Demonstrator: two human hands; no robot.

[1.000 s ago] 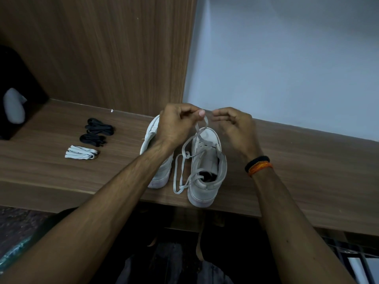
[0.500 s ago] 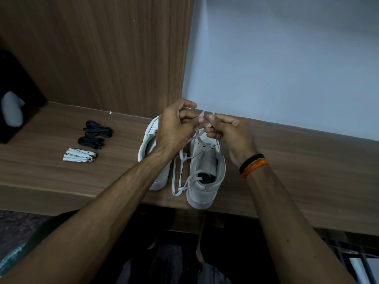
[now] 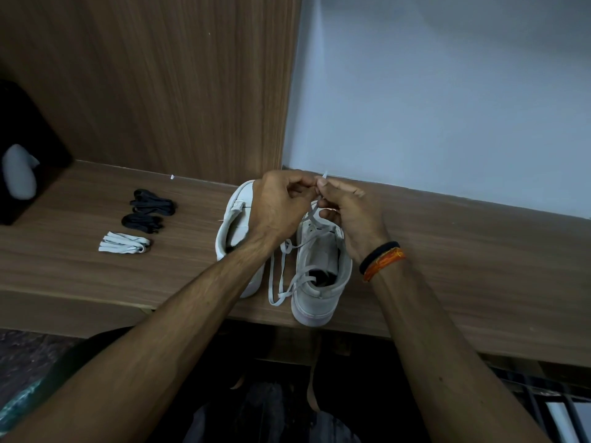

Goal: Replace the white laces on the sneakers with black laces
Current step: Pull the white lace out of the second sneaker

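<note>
Both hands [image 3: 315, 206] pinching white lace [image 3: 315, 210]

wood shelf [image 3: 479, 251] — pale wall [image 3: 447, 91] behind

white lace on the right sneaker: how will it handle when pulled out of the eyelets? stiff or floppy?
Probably floppy: the white lace sags in loose loops beside the right sneaker. Likely light and easy to pinch; the left hand and right hand hold it by fingertips alone. The sneaker may shift if tugged hard, since its heel sits at the shelf edge.
</note>
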